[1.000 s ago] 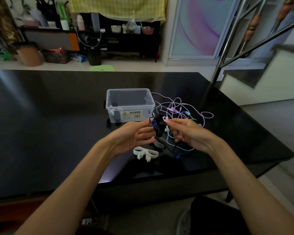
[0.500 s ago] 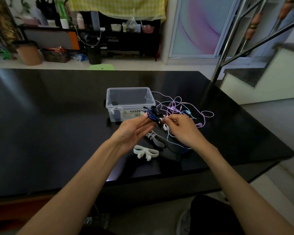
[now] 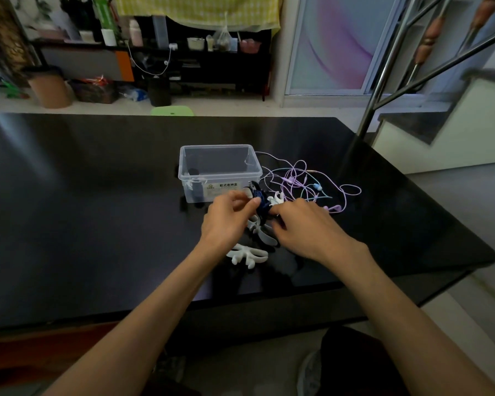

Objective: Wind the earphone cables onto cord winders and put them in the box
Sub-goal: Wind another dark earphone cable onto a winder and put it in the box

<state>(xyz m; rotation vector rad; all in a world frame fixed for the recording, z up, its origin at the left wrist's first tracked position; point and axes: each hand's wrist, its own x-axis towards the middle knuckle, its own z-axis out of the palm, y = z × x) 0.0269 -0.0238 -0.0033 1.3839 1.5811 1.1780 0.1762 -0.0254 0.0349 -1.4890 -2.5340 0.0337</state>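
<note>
Box at table centre, open. Left hand fingers pinching blue cable wound on dark winder, right hand gripping its other end. Probably light, floppy, snag-prone; best held by winder body. Loose cables right.

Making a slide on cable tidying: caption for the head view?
Both hands hold a dark blue wound earphone bundle beside the clear box.
</note>
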